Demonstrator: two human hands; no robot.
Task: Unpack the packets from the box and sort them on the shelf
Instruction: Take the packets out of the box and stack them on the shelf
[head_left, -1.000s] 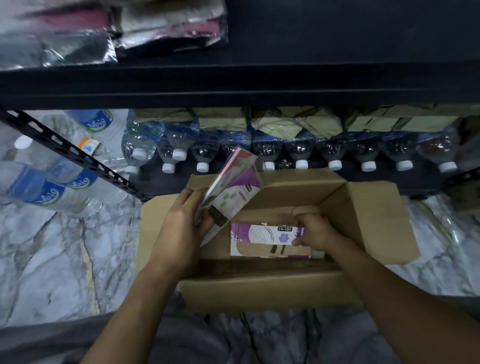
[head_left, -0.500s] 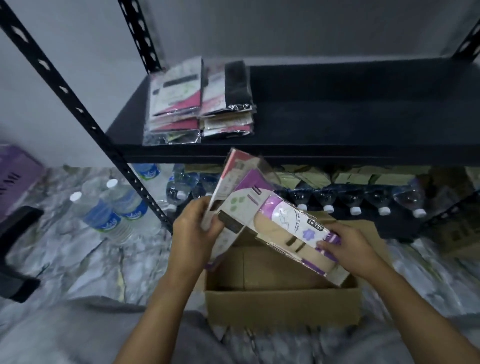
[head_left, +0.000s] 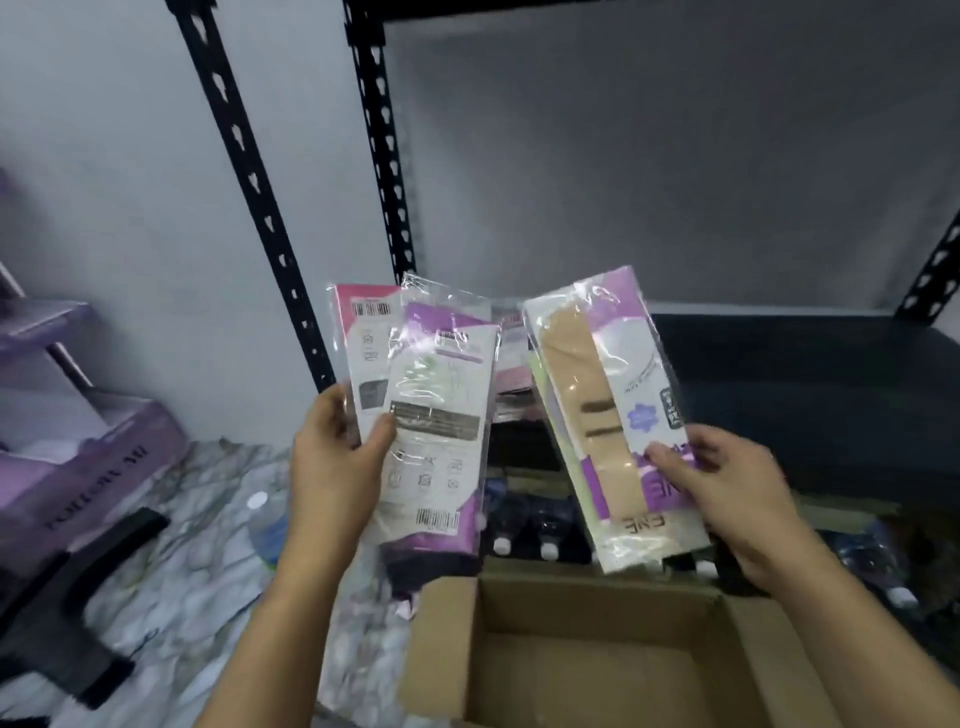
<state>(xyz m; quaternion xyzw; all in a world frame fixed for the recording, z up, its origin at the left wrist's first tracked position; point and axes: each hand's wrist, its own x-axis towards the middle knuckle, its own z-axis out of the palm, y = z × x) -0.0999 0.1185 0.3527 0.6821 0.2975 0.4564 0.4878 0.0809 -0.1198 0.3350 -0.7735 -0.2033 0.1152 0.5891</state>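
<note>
Head view: left hand (head_left: 332, 467) grips two fanned packets (head_left: 441, 415) at their left edge, thumb across the front. Right hand (head_left: 727, 488) pinches beige-purple packet (head_left: 613, 415) at its lower right edge. Both sets are above the open box (head_left: 441, 639), apart from each other. Shelf (head_left: 805, 389) board shows right of the stacked packets (head_left: 511, 364).

— What's behind it all?
— A plain pale wall (head_left: 130, 182), dimly lit and greyer toward the upper right of the frame.
— And underfoot?
— A white marble-patterned floor (head_left: 197, 551) with grey veins, lower left. A purple stepped stand (head_left: 78, 447) sits at the left edge. The black slotted uprights (head_left: 249, 176) of the shelf rack (head_left: 805, 374) rise through the centre.
</note>
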